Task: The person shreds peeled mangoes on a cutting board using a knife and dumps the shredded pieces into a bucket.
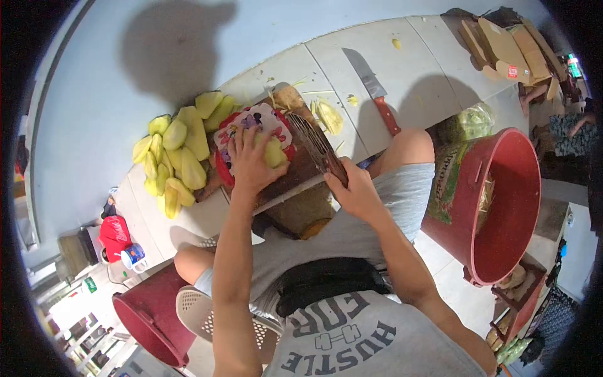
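Note:
My left hand point(252, 157) presses a peeled pale-green fruit point(274, 152), its fingers curved over it on a folded red and white patterned cloth point(223, 139). The cloth lies on a brown wooden board point(303, 164). In my right hand point(357, 191) is the dark wooden handle of a slotted shredder point(312, 139), its blade tilted up beside the board. Pale shreds are scattered around the blade. Left of the cloth sits a pile of several peeled fruits point(178, 141), long and yellowish green.
A knife point(370, 81) with a red handle lies on the white tiled surface point(308, 69). At right stands a large red tub point(465, 251) with pale shreds inside. Another red tub point(154, 308) is at lower left, near a blue and white mug point(132, 256). Cardboard boxes point(502, 47) sit far right.

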